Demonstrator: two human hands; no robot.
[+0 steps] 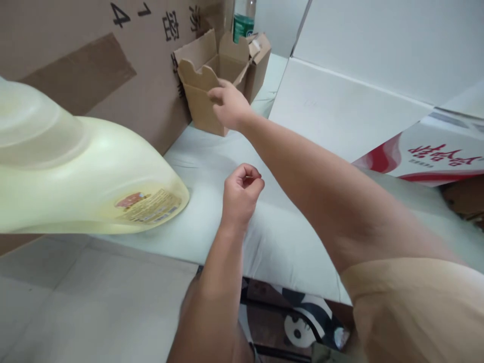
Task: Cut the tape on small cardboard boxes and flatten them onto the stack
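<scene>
So the right hand is stretched out toward the upper middle of the frame and has its grip clamped on the front flap of a small open cardboard box, fingers curled over the flap edge. That box stands on a white bench, right up against a big brown carton with black printed characters and a strip of brown tape, which fills the upper left. Just behind the small box there's another little cardboard box, and a bottle with a green label pokes up behind them at the top edge. The left hand sits in the middle of the frame, just above the bench, curled into a loose fist with the fingertips together; can't tell if anything tiny is pinched in there, looks like nothing. On the left side a large pale yellow plastic jug lies on its side, label facing the lower right, well apart from both hands. Upper right is a white carton with open flaps, and below it one with red printing at the right edge.
</scene>
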